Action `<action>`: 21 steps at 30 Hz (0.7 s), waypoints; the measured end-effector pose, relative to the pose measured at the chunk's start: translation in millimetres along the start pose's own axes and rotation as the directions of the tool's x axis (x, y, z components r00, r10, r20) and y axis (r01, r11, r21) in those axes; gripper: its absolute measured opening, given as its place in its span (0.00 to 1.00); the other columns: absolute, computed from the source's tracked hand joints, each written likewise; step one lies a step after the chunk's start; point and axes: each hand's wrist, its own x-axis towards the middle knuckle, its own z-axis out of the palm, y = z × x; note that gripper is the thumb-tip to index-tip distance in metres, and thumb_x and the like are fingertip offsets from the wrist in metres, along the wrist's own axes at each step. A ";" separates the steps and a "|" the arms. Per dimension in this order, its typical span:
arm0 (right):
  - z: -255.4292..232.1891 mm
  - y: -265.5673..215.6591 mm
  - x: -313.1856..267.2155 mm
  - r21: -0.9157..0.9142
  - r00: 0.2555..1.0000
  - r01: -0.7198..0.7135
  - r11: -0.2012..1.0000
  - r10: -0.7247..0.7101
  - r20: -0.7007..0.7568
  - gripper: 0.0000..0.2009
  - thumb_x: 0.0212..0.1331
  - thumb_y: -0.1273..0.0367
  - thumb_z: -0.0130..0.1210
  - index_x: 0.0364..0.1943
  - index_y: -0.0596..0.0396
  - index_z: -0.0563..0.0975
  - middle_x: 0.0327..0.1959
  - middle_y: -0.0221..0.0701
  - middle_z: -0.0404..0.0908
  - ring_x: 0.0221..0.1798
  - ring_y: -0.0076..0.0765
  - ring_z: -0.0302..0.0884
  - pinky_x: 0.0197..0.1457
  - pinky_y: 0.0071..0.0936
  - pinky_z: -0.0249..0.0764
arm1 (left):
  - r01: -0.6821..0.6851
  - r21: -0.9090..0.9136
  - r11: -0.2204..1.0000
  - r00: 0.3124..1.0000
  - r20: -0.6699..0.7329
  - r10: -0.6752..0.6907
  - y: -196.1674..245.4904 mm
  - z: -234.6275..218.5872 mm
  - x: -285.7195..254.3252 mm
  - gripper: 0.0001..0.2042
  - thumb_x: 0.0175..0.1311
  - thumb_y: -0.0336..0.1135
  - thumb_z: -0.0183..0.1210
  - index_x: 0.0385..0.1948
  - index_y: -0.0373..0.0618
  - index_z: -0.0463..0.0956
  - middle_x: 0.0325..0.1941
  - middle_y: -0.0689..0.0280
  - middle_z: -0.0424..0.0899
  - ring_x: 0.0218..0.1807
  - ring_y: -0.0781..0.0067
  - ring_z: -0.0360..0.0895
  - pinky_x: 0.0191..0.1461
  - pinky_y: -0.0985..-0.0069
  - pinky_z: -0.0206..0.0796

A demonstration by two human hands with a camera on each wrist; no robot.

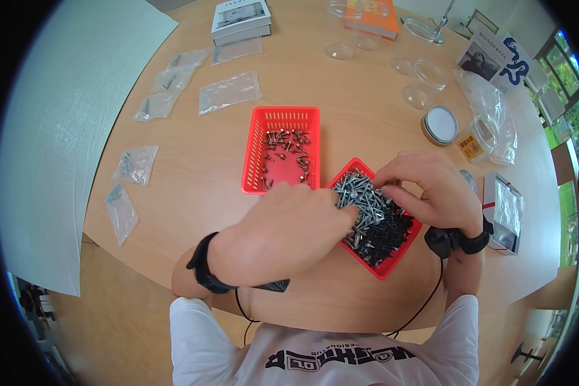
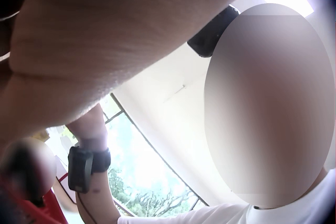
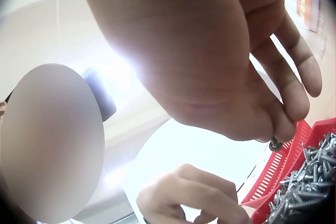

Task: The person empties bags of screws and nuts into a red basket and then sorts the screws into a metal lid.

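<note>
The right hand (image 1: 431, 190) is over the back right side of a red basket (image 1: 385, 273) full of silver screws (image 1: 360, 196) and black screws (image 1: 383, 241). In the right wrist view, this hand (image 3: 210, 61) pinches a small screw (image 3: 275, 144) between thumb and fingertips. Over the basket's left edge, the left hand (image 1: 289, 228) reaches in with bent fingers; its fingertips are hidden in the head view. Its curled fingers also show in the right wrist view, but what they hold cannot be told. A second red basket (image 1: 249, 151) holds scattered brownish screws (image 1: 282, 156).
Clear plastic bags (image 1: 230, 93), some with screws inside, lie on the table's left. Books (image 1: 241, 22) stand at the back. Round clear dishes (image 1: 415, 96), a round tin (image 1: 440, 125), a yellow-labelled jar (image 1: 473, 148) and a box (image 1: 503, 212) are on the right.
</note>
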 end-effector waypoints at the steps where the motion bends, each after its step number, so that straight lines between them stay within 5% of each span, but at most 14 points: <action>1: -1.1 -2.6 5.4 0.025 1.000 -0.011 1.000 0.011 0.003 0.07 0.59 0.73 0.57 0.39 0.59 0.80 0.32 0.41 0.83 0.37 0.51 0.81 0.43 0.40 0.76 | 0.057 -0.003 0.998 0.998 -0.011 -0.057 -5.0 -6.8 -2.7 0.10 0.56 0.31 0.59 0.39 0.41 0.79 0.35 0.55 0.83 0.39 0.52 0.83 0.40 0.60 0.75; 5: -3.2 -10.0 41.7 0.067 1.000 0.018 0.998 -0.019 0.012 0.08 0.61 0.73 0.58 0.42 0.58 0.80 0.31 0.38 0.84 0.34 0.43 0.83 0.40 0.33 0.77 | 0.221 0.012 0.975 0.935 -0.287 -0.208 -29.2 -18.8 -18.1 0.14 0.57 0.34 0.64 0.43 0.41 0.81 0.37 0.55 0.83 0.38 0.52 0.83 0.43 0.59 0.74; 12: 16.2 -3.7 89.4 -0.002 0.986 0.101 0.995 -0.101 -0.130 0.10 0.62 0.70 0.58 0.46 0.57 0.80 0.35 0.37 0.84 0.36 0.42 0.82 0.40 0.34 0.76 | 0.349 -0.072 0.934 0.905 -0.235 -0.356 -36.2 -37.4 -29.9 0.13 0.58 0.34 0.65 0.44 0.41 0.81 0.35 0.54 0.83 0.39 0.50 0.82 0.42 0.61 0.72; 15: 22.6 11.0 75.8 -0.092 0.983 0.156 0.983 -0.146 0.114 0.10 0.61 0.70 0.59 0.45 0.56 0.80 0.38 0.38 0.83 0.40 0.47 0.81 0.43 0.38 0.76 | 0.273 -0.080 0.959 0.916 -0.284 -0.284 -36.5 -32.5 -30.0 0.10 0.60 0.35 0.64 0.38 0.40 0.79 0.35 0.51 0.83 0.41 0.47 0.80 0.42 0.55 0.72; 18: 32.0 13.3 66.9 -0.076 0.944 0.126 0.989 -0.096 0.315 0.09 0.60 0.70 0.59 0.43 0.56 0.81 0.38 0.39 0.82 0.43 0.51 0.79 0.47 0.42 0.75 | 0.229 -0.054 0.972 0.938 -0.255 -0.235 -36.0 -27.7 -25.2 0.12 0.58 0.34 0.65 0.43 0.42 0.80 0.36 0.55 0.83 0.40 0.49 0.81 0.43 0.59 0.72; 21: 39.3 9.0 63.3 -0.082 0.951 0.116 0.990 -0.087 0.297 0.08 0.59 0.71 0.59 0.41 0.56 0.82 0.38 0.39 0.80 0.44 0.52 0.78 0.48 0.42 0.75 | 0.207 -0.029 0.978 0.960 -0.187 -0.209 -36.6 -18.8 -17.2 0.10 0.59 0.35 0.64 0.40 0.42 0.80 0.37 0.55 0.83 0.41 0.49 0.80 0.43 0.58 0.72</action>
